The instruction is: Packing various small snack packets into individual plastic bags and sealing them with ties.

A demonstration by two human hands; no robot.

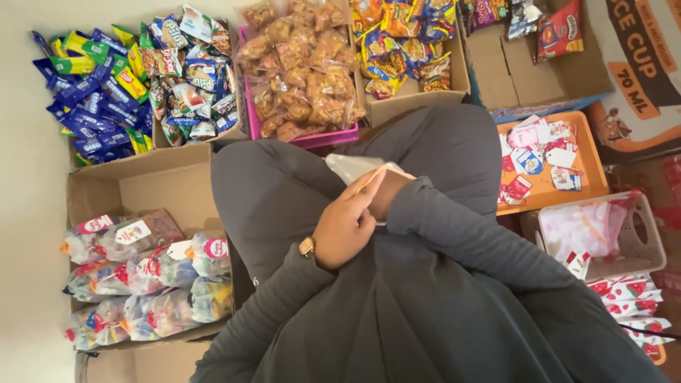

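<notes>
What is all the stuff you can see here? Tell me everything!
clear plastic bag: one, see-through, held in both hands over the lap
blue snack packets: many, blue and yellow, far left pile
mixed snack packets: many, box top left
brown snacks: many bags, pink basket
yellow snack packets: many, box top centre
filled gift bags: many, colourful, box lower left
card tags: several, red and white, orange tray
white basket: one, right
left hand: wears gold watch
right hand: mostly hidden
</notes>
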